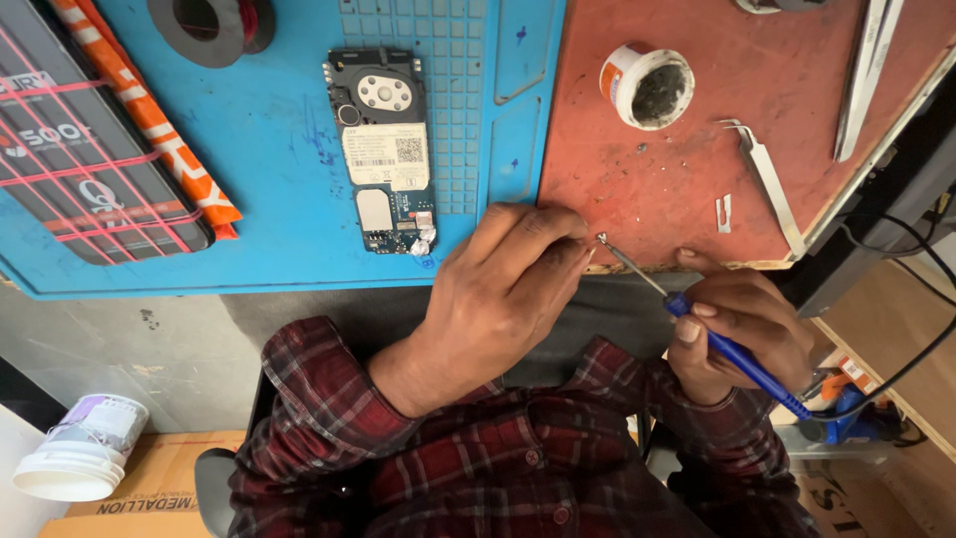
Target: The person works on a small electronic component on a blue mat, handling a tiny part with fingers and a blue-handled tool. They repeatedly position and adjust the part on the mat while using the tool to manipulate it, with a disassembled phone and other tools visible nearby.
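Blue soldering iron [732, 351] in right hand [742, 334]; one circuit board [383, 149].

A round white tin of dark paste [647, 86] sits on the red mat [697, 199]; metal tweezers [864, 75] lie nearby; a white plastic tub [80, 448] rests below the counter.

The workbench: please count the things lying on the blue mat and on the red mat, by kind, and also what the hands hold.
Opened phone with bare circuit board: 1
Black round spool: 1
Flat dark package with orange edge: 1
Small white round pot: 1
Metal tweezers: 1
Blue-handled soldering iron, in the right hand: 1
The left hand holds nothing I can see.
Total: 6
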